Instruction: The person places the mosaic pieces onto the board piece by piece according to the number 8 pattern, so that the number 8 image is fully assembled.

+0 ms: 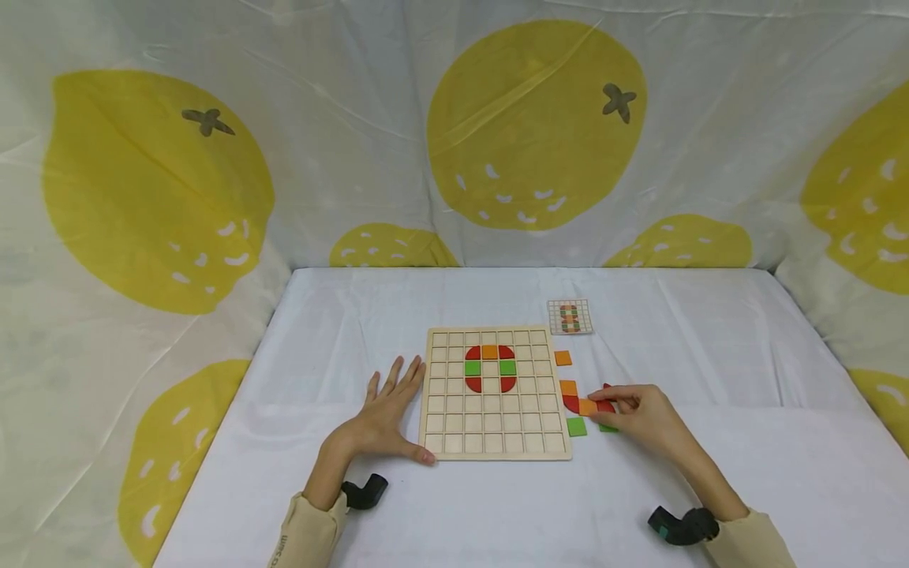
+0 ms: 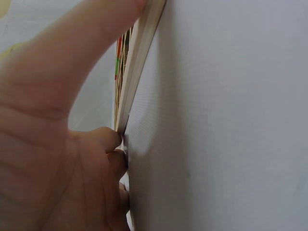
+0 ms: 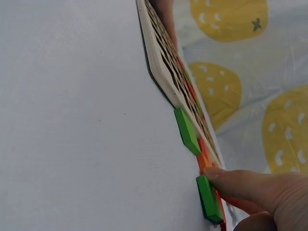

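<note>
A wooden grid board [image 1: 490, 430] lies on the white table and carries a small ring of red, orange and green tiles [image 1: 490, 368]. My left hand [image 1: 387, 414] lies flat on the cloth with spread fingers, thumb against the board's near left corner [image 2: 139, 62]. My right hand [image 1: 625, 406] is at the loose tiles right of the board, with fingers and thumb pinching a red tile [image 1: 606, 407] beside an orange tile [image 1: 587, 407]. A green tile [image 3: 209, 198] lies just under that hand [image 3: 250, 192].
More loose tiles lie along the board's right edge: two orange [image 1: 562, 357] [image 1: 568, 387], a red one [image 1: 571, 404] and a green one [image 1: 577, 427]. A small pattern card [image 1: 570, 316] sits behind them. Lemon-print cloth walls close off the back and both sides.
</note>
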Demonstrator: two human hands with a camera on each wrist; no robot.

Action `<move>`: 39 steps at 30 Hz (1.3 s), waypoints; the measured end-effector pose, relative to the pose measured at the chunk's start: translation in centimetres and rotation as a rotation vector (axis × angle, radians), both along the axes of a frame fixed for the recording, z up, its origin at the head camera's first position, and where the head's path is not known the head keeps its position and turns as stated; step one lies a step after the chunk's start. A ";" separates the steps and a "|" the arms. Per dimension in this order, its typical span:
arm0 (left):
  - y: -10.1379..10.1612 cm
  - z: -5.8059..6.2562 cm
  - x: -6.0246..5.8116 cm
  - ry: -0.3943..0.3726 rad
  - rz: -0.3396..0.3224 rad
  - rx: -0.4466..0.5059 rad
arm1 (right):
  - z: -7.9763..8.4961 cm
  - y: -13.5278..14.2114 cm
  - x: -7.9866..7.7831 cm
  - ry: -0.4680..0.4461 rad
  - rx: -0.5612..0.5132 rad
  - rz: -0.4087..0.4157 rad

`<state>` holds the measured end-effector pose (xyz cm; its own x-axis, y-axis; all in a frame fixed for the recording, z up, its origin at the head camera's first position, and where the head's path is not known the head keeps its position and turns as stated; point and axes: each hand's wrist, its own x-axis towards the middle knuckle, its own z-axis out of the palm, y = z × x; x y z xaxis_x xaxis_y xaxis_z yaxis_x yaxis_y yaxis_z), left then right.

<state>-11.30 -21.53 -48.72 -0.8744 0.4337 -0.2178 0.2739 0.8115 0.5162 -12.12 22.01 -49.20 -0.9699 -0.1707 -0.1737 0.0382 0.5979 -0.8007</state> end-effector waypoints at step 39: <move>0.0 0.0 0.0 0.000 0.003 0.003 | 0.1 -2.3 -1.6 0.142 0.010 -0.028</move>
